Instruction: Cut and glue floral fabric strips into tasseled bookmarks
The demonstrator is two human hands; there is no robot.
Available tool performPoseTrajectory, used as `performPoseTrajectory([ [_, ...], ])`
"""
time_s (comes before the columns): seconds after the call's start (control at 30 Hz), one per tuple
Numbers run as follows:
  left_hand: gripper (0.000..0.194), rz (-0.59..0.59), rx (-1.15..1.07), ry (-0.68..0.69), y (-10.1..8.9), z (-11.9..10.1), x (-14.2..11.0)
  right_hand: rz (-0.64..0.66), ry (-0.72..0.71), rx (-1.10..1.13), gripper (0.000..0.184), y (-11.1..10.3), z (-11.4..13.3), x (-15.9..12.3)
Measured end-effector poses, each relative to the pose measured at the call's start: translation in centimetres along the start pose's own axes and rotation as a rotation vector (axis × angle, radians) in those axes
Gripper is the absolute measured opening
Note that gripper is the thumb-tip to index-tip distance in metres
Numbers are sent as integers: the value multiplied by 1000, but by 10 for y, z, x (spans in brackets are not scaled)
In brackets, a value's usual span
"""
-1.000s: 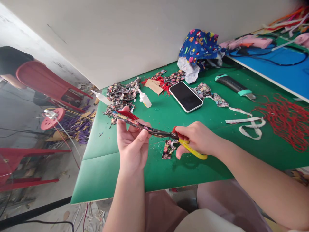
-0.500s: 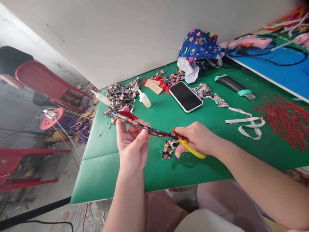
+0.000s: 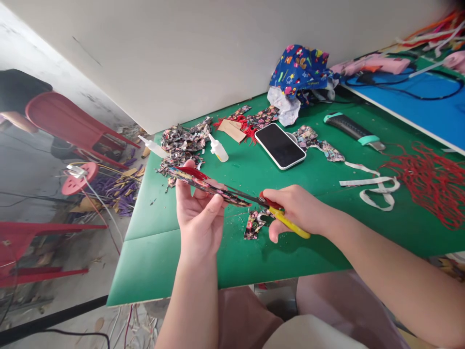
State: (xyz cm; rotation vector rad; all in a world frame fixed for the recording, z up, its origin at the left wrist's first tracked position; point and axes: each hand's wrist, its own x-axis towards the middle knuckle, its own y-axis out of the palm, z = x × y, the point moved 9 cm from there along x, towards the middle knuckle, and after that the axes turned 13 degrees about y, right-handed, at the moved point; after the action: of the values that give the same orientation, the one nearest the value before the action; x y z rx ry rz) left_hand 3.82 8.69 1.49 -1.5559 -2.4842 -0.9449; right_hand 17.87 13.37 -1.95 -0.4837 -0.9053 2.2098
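My left hand (image 3: pixel 201 211) grips a flat piece of dark floral fabric (image 3: pixel 210 185) between thumb and fingers, held above the table. Red strands (image 3: pixel 189 173) show along its upper side. In my right hand (image 3: pixel 296 211) is a pair of scissors (image 3: pixel 286 222) with yellow and red handles. Their dark blades point left and lie along the fabric's upper edge, parted from each other as far as I can see. Below the blades, a floral fabric scrap (image 3: pixel 253 225) lies on the green table.
Beyond my hands lie a small glue bottle (image 3: pixel 219 149), a heap of floral scraps (image 3: pixel 185 143) and a phone (image 3: pixel 280 146). A utility knife (image 3: pixel 352 131), white strip (image 3: pixel 378 186) and red strings (image 3: pixel 432 186) lie to the right. A person's arm (image 3: pixel 20 121) shows beside a red chair (image 3: pixel 61 116).
The scissors' blades have opened and lifted from the fabric's edge, and my right thumb and fingers have spread a little. My left hand stays almost still with the fabric.
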Motion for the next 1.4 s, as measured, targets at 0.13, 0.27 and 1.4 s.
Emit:
performPoseTrajectory([
  [0.13, 61, 9, 13, 14, -2, -1, 2, 8, 44, 18, 55, -4, 0, -1],
  [0.27, 60, 0, 29, 26, -5, -3, 3, 20, 28, -21, 61, -2, 1, 0],
  [1.4, 46, 212, -5, 19, 18, 6, -1, -16, -59, -26, 38, -2, 4, -2],
])
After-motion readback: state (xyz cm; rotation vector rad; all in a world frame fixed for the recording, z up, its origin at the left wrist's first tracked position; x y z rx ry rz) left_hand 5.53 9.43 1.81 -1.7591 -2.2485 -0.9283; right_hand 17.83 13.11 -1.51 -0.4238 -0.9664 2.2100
